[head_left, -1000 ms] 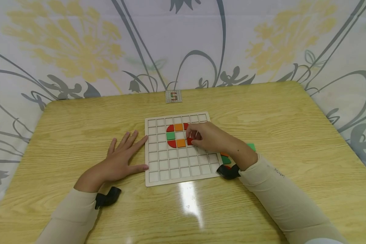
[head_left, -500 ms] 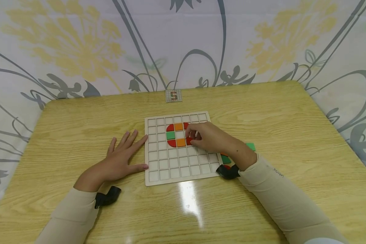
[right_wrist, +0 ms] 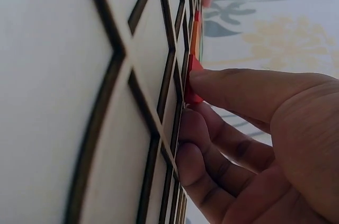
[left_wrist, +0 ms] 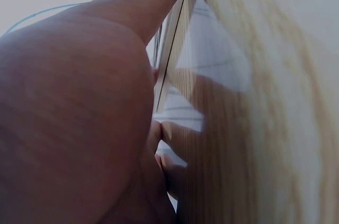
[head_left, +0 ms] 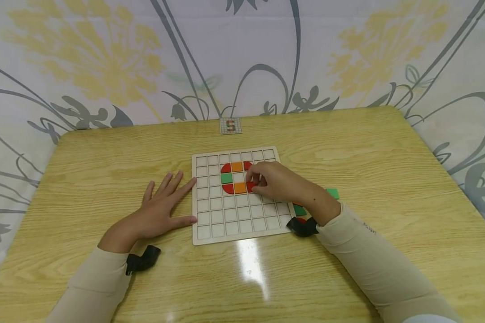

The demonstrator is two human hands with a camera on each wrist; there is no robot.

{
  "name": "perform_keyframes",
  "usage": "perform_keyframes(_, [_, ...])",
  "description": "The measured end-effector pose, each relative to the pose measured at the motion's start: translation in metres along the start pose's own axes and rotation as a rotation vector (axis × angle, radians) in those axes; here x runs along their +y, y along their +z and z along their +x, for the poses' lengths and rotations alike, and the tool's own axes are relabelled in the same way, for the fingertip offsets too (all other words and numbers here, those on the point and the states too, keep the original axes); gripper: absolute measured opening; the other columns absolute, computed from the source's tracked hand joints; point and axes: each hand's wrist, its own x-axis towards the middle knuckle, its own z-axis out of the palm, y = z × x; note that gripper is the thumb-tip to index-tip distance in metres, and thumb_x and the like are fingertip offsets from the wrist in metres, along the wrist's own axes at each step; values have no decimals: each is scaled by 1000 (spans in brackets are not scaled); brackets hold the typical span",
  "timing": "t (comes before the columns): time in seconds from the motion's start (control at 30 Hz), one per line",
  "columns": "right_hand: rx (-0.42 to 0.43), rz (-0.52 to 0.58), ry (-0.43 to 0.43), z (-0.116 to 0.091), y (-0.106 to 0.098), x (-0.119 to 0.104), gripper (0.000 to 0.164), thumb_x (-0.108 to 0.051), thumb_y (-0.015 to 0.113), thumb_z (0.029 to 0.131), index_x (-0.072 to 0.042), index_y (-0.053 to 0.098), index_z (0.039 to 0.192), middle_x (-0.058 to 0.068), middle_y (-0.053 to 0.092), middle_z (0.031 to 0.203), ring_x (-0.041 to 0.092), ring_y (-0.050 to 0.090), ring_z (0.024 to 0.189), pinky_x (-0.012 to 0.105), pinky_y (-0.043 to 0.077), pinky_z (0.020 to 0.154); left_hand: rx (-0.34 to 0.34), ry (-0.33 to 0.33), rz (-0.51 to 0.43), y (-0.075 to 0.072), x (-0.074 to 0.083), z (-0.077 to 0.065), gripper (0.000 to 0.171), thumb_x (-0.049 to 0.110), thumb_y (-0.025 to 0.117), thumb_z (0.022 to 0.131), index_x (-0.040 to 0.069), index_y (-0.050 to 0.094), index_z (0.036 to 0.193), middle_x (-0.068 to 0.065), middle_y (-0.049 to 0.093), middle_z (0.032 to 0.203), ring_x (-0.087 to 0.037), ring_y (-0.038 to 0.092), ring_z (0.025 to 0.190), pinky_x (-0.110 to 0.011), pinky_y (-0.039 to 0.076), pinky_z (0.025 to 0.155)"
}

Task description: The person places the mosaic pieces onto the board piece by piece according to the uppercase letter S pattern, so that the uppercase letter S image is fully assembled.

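A pale wooden grid board (head_left: 222, 240) lies on the table. Red quarter-round tiles, orange square tiles (head_left: 236, 167) and a green square tile (head_left: 226, 178) sit in a ring on its upper middle. My right hand (head_left: 276, 181) reaches over the board from the right and pinches a red tile (head_left: 249, 186) at the ring's lower right corner, beside an orange tile. In the right wrist view the thumb is on this red tile (right_wrist: 195, 83), with the other fingers curled against the grid. My left hand (head_left: 155, 217) is spread on the table, thumb and index fingertips at the board's left edge.
A small card (head_left: 231, 126) with a coloured S-shaped pattern on a grid lies at the table's back edge. Loose green (head_left: 332, 194), orange and red tiles lie right of the board, partly hidden by the right wrist. A floral cloth hangs behind the table.
The red tile under my right fingertips has shifted slightly left, now lined up beside the lower orange tile. My left hand stays in place.
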Motion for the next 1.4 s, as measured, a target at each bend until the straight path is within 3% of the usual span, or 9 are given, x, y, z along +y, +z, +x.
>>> perform_keyframes(0.53, [8, -35, -4, 0, 0, 0, 16, -6, 70, 92, -5, 75, 107, 6, 68, 102, 15, 56, 84, 27, 50, 74, 2, -2, 21, -1, -1, 1, 93, 61, 64, 90, 31, 13, 162, -12, -4, 170, -37, -12, 156, -65, -15, 117])
perform_keyframes(0.83, [14, -74, -20, -1, -1, 0, 20, -10, 73, 92, -4, 76, 110, 7, 71, 106, 16, 63, 92, 29, 53, 78, -8, -3, 9, -2, 1, 1, 93, 61, 63, 91, 31, 12, 162, -10, -6, 170, -36, -13, 156, -64, -16, 117])
perform_keyframes(1.2, [13, -77, -6, -4, -4, -1, 27, -11, 73, 92, -5, 74, 118, 7, 72, 110, 15, 62, 89, 28, 52, 75, -8, -3, 12, -2, 2, 2, 93, 61, 62, 91, 33, 11, 162, -8, -7, 170, -35, -14, 156, -64, -16, 117])
perform_keyframes(1.4, [32, -58, 29, -11, -10, -1, 29, -13, 69, 95, -7, 71, 123, 2, 71, 101, 13, 62, 85, 27, 53, 73, -9, -13, 9, -2, 2, -2, 92, 61, 63, 91, 32, 11, 162, -9, -7, 170, -36, -14, 155, -64, -16, 117])
